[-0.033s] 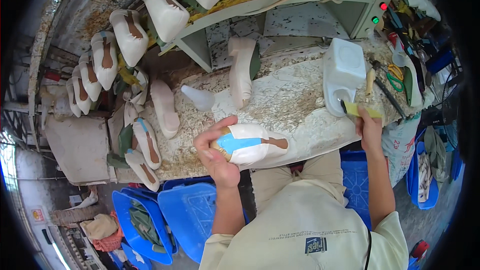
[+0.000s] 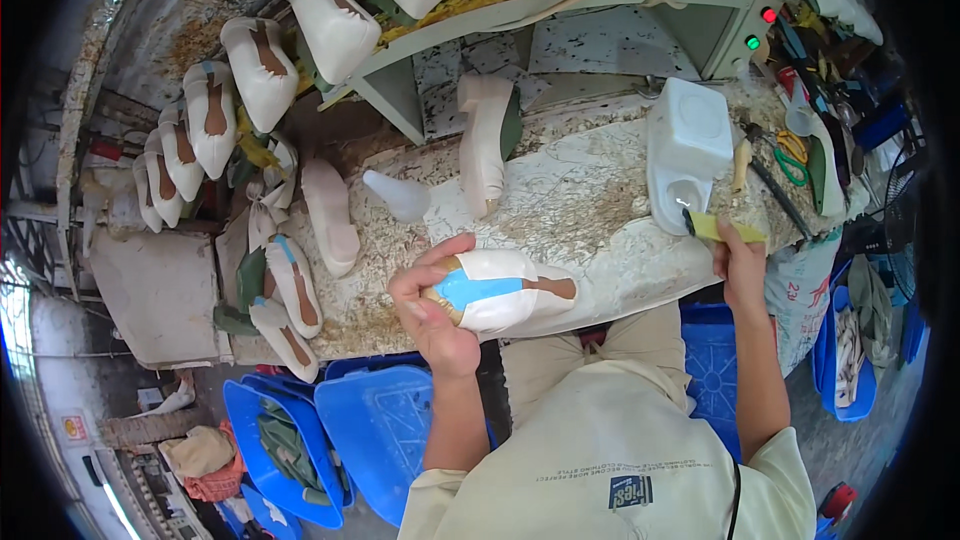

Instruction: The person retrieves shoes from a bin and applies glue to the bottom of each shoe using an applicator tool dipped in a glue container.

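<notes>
A white shoe (image 2: 492, 308), with a bright blue patch and a brown strip along its upward-facing side, lies in my left hand (image 2: 436, 312). My left fingers and thumb wrap its end, and it sits over the bench's front edge. In my right hand (image 2: 741, 265) is a brush (image 2: 730, 229) with a flat yellow handle and a dark tip. That tip is at the lip of a small dish at the foot of a white plastic dispenser (image 2: 692, 125); whether it touches the dish I cannot tell.
On the worn bench (image 2: 590, 175) lie a pale sole (image 2: 329, 215), a translucent cone-shaped piece (image 2: 398, 196) and an upright shoe (image 2: 484, 145). White shoes (image 2: 327, 25) line the curved rack behind. Green-handled scissors (image 2: 792, 162) lie right; blue bins (image 2: 375, 430) stand below.
The brush and my right hand have shifted very slightly to the right. The shoe in my left hand has stayed in place.
</notes>
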### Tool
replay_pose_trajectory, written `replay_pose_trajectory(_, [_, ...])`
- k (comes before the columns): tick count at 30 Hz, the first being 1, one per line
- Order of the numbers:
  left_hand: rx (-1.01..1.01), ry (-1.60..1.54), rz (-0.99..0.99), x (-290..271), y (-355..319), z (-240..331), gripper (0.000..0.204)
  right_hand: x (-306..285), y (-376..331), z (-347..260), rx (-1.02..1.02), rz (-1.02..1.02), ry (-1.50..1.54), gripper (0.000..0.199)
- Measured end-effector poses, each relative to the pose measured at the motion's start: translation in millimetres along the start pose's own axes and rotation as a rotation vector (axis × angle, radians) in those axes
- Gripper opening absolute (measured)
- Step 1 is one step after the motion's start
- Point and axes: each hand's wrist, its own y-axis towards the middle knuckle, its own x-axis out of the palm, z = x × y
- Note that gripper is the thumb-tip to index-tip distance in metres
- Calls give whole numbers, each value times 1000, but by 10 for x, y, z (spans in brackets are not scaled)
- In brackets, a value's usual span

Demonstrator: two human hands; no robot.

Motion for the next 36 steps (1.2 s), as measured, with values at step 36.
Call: replay_pose_trajectory(36, [-414,199,-302,947,-805,-154,86,-781,916,-422,-803,-382,-865,15])
